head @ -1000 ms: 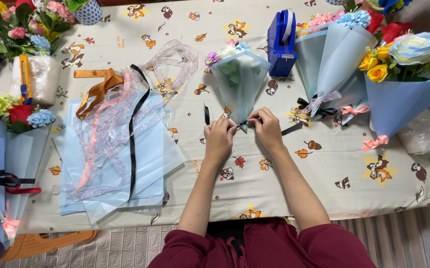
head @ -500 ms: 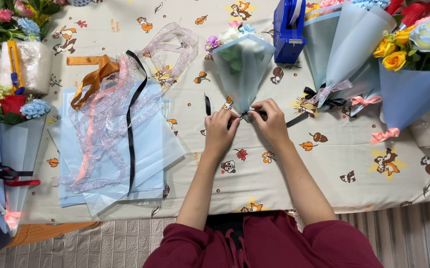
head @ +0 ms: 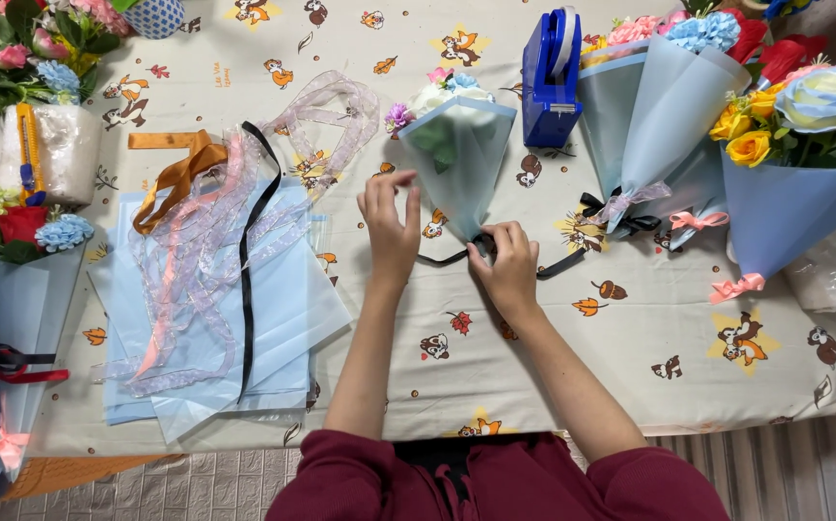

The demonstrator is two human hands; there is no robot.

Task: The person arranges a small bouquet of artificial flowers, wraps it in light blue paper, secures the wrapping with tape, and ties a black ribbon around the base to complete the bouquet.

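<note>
Now right hand (head: 509, 265) pinches black ribbon (head: 558, 262); left hand (head: 389, 222) open.

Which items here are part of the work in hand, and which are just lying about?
In hand: small blue-wrapped bouquet, black ribbon, left hand, right hand.
Lying about: blue tape dispenser, finished bouquets, blue wrapping sheets, loose ribbons.

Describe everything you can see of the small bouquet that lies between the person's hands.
The small bouquet is a cone of pale blue, slightly see-through paper lying flat on the printed tablecloth, its narrow end towards the person. White, pink, purple and blue blooms show at the wide end, and green shows through the wrap. A black ribbon runs out to both sides at the narrow end. The right hand pinches there; the left hand hovers beside the cone's left edge.
</note>
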